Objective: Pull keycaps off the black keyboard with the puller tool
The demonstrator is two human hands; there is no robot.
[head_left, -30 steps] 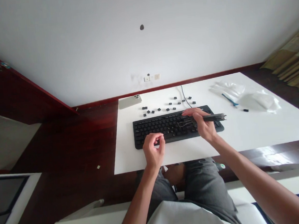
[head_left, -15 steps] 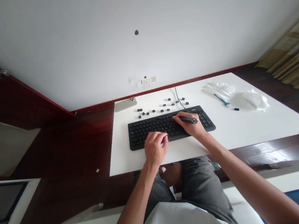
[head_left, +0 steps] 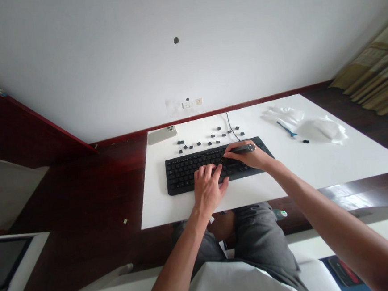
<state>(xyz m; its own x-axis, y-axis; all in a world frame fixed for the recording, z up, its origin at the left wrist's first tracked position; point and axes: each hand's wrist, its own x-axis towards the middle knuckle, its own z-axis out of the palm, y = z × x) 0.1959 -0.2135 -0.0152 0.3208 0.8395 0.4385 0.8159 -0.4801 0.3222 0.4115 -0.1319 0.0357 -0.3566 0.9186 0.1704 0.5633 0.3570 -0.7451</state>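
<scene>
A black keyboard [head_left: 182, 173] lies slightly aslant near the front edge of the white table. My right hand [head_left: 250, 156] is closed around the dark handle of a keycap puller [head_left: 243, 149], whose thin tip points left and down at the keys. Whether a key is caught in that tip is too small to tell. My left hand [head_left: 208, 184] rests on the middle front of the keyboard, fingers spread over the keys and thumb near the front rim. Several loose black keycaps [head_left: 199, 143] are scattered behind the keyboard.
A phone [head_left: 162, 135] lies at the back left of the table [head_left: 343, 165]. To the right are crumpled clear plastic bags [head_left: 323, 128], a blue tool [head_left: 286, 129] and a single black keycap [head_left: 305, 141]. The keyboard's cable [head_left: 232, 125] runs over the back edge.
My left hand has moved right along the keyboard, its bunched fingers now spread on the keys. My right hand has tilted a little, still gripping the keycap puller.
</scene>
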